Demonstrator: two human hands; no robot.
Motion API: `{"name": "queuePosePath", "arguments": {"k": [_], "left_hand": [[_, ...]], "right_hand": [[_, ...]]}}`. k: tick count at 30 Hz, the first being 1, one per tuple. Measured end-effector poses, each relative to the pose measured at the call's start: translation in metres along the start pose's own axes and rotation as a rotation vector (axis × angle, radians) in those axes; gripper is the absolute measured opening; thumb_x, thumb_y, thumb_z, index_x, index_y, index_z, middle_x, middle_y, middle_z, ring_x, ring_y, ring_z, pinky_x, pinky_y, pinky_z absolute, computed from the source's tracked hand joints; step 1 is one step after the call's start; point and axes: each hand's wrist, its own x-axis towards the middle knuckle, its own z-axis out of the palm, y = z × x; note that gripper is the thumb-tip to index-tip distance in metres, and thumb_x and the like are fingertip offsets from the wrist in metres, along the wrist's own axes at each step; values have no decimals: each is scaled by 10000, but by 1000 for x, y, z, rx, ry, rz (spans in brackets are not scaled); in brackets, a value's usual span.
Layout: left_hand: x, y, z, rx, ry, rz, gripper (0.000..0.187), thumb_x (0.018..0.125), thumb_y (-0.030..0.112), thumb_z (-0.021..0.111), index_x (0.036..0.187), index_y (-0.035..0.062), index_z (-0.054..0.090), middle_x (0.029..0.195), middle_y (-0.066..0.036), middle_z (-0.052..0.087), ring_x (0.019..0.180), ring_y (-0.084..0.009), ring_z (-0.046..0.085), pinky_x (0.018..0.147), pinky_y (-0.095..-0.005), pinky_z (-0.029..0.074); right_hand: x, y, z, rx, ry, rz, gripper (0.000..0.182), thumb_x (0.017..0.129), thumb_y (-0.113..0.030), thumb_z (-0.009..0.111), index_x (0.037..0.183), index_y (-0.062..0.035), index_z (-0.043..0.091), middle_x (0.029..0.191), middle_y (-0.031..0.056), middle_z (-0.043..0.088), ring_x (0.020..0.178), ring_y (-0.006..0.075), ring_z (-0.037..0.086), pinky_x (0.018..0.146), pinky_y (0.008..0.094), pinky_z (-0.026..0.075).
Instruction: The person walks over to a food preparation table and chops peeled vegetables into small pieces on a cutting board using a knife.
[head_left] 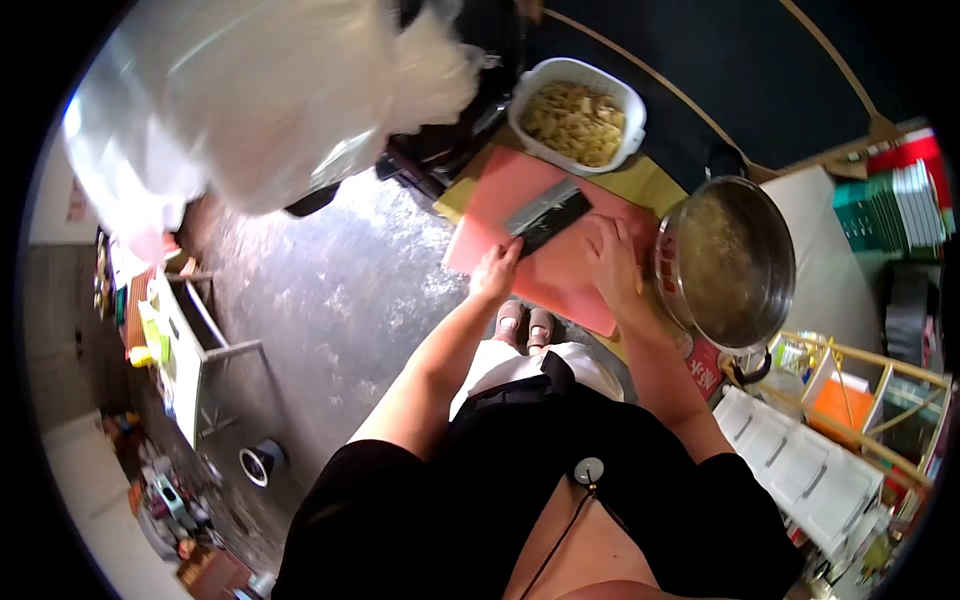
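My left hand (496,270) is closed round the handle of a cleaver (548,215). The broad dark blade lies slanted over a pink cutting board (568,262). On the right part of the same board rests my right hand (613,262), its fingers stretched forward and a little apart, close to the blade's right end. I cannot make out anything under those fingers. Behind the board stands a white tub (636,108) with pale yellowish cut pieces (578,122) in it. Right of my right hand is a large steel pot (778,240) holding cloudy liquid.
Clear plastic sheeting (270,90) hangs at the upper left. Yellowish cardboard (650,184) lies under the board and tub. White drawers (800,460) and a wooden rack (850,400) stand at lower right. A white table (183,360) and a bin (262,463) are on the left.
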Motion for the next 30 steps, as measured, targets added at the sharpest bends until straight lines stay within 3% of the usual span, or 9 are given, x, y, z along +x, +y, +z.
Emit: {"name": "queuePosePath", "arguments": {"k": [4,6,10,15,17,20,25,29,30], "left_hand": [[-5,17,-6,104,153,158,459,800,157,523,1244,264,487,971,-118,541,922,-303,536,795,-428,448],[-36,-22,-41,108,169,299,437,804,177,541,1233,244,501,972,-122,544,922,-304,536,787,-426,450],[-126,-44,-119,-104,38,8,449,844,267,554,1278,187,469,1086,-98,553,995,-301,531,846,-419,447],[-257,-141,-158,-169,239,-325,412,871,286,526,1272,210,474,1091,-132,547,1042,-283,528,881,-380,434],[-307,-163,-189,-318,236,-550,418,881,269,514,1280,158,460,1086,-144,539,1025,-290,520,870,-356,433],[-371,-223,-186,-254,394,-668,422,879,289,507,1279,164,459,1089,-133,526,1006,-290,532,858,-367,443],[-425,-325,-231,-255,358,-857,441,870,293,523,1290,180,449,1107,-127,516,1017,-287,528,874,-381,435],[-410,-413,-292,-190,424,-781,262,853,293,545,1016,110,637,1084,-114,527,983,-281,541,870,-369,436],[-396,-429,-317,-179,510,-736,233,840,281,567,826,62,645,1051,-106,540,946,-281,555,836,-367,450]], "right_hand": [[12,47,22,-186,-91,-58,493,755,31,494,1233,-78,437,1156,194,492,1118,367,446,924,409,390],[2,5,36,-42,-101,-54,518,752,13,501,1258,-62,418,1202,223,457,1149,383,423,945,421,380],[-22,43,45,-130,-422,-34,517,762,-30,525,1265,-25,408,1252,236,428,1176,400,397,973,428,358],[-28,12,84,153,-565,-146,212,837,-27,485,1034,-10,562,1013,156,558,924,275,562,800,332,452],[-31,14,99,137,-588,-65,151,818,-112,549,934,-27,593,893,160,588,856,320,564,762,377,455],[-25,51,107,-288,-772,-212,214,807,-179,561,951,-25,592,909,181,589,856,345,558,762,403,450],[34,-29,188,-459,-908,214,230,805,-194,564,963,-30,597,889,164,596,824,314,566,727,395,459],[67,-122,271,-349,-924,325,242,804,-205,566,972,-35,601,873,151,601,798,290,572,699,388,467],[71,-142,292,-326,-941,334,245,803,-208,566,975,-36,602,869,147,603,791,283,574,692,387,469]]}}
